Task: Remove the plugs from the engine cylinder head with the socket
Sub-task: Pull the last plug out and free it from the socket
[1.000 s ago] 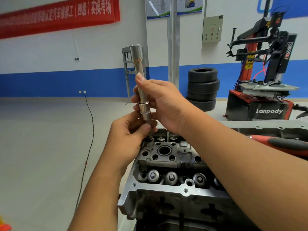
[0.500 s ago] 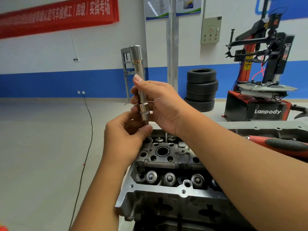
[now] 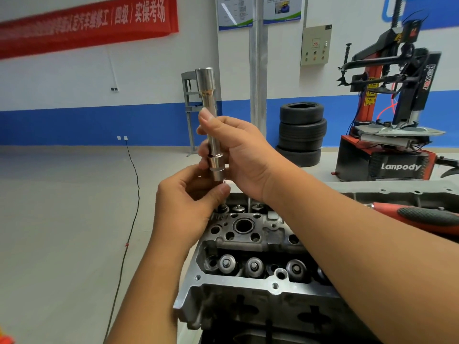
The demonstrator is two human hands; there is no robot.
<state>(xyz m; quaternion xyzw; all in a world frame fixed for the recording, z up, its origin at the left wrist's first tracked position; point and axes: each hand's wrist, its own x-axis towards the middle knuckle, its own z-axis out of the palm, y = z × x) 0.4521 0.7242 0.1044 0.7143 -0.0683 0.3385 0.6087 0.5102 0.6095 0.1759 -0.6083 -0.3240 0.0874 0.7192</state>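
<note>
The left hand (image 3: 188, 202) is hiding the socket's (image 3: 211, 125) lower tip; the right forearm is covering the cylinder head's (image 3: 248, 281) right side.
</note>
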